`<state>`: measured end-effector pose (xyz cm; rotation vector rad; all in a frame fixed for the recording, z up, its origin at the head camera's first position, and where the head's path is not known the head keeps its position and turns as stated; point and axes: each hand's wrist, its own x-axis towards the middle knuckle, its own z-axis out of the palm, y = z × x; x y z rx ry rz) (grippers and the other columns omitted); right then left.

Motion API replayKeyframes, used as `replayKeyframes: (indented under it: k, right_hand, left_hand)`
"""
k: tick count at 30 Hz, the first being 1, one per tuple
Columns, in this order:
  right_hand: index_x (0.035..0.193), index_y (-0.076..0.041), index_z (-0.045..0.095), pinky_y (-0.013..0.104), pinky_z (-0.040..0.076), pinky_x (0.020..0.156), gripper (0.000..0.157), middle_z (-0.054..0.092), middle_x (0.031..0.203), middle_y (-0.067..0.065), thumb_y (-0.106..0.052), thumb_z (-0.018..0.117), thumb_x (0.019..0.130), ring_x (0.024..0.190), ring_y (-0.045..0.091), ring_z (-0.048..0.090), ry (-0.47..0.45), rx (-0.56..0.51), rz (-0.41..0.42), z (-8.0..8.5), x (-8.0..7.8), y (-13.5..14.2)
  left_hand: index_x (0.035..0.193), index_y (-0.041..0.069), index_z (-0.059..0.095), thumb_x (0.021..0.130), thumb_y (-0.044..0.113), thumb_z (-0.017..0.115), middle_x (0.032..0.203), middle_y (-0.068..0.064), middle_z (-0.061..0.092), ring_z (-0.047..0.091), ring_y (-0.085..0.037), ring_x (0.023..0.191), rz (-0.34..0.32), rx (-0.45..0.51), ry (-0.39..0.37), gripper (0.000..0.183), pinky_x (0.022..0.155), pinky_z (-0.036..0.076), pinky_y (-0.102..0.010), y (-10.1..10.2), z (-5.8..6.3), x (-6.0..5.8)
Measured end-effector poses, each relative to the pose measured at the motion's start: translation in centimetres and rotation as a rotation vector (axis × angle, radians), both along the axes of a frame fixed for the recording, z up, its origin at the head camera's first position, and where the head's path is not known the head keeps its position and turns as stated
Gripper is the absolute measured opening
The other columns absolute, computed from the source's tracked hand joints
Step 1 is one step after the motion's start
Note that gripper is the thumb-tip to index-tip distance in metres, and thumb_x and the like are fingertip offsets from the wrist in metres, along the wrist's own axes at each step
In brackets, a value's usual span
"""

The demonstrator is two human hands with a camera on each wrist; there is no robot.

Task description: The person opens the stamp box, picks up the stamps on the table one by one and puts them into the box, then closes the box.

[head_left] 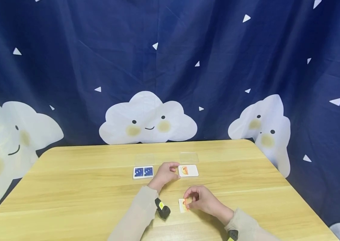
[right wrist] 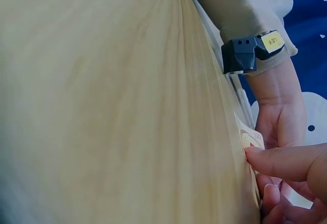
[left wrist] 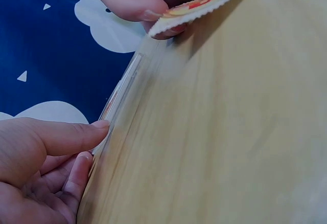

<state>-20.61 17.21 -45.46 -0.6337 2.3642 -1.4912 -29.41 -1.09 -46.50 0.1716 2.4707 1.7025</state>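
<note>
My right hand point(head_left: 204, 202) pinches a small white card point(head_left: 182, 205) with an orange and yellow picture, near the front of the table. In the right wrist view the thumb lies over the printed face of that card point(right wrist: 252, 139). My left hand point(head_left: 165, 172) holds the left side of a clear plastic case point(head_left: 198, 171), thumb at the near corner and a finger at the far one. Inside that case lies a white card with a similar orange picture point(head_left: 185, 170) on its left half; its right half is plain white.
Left of my left hand stands another case point(head_left: 143, 177) with two dark blue picture cards point(head_left: 138, 172) side by side. Clear lids point(head_left: 144, 158) point(head_left: 189, 157) lie behind the cases. The wooden table point(head_left: 82, 187) ends at a dark blue cloud-print curtain point(head_left: 121, 50).
</note>
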Motion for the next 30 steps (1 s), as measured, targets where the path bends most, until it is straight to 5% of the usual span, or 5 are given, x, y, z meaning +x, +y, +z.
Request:
replayKeyframes:
  k: [30]
  right_hand:
    - [0.089,0.000,0.066,0.015,0.039,0.053,0.021,0.062,0.080,0.011,0.005,0.072,0.069,0.059,0.003,0.045,0.046,0.005,0.015,-0.20,0.20,-0.24]
  left_hand:
    - [0.119,0.006,0.063,0.066,-0.005,0.075,0.100,-0.006,0.059,0.052,-0.019,0.090,-0.001,0.004,-0.017,0.056,0.078,0.047,-0.030,-0.01,0.13,-0.01]
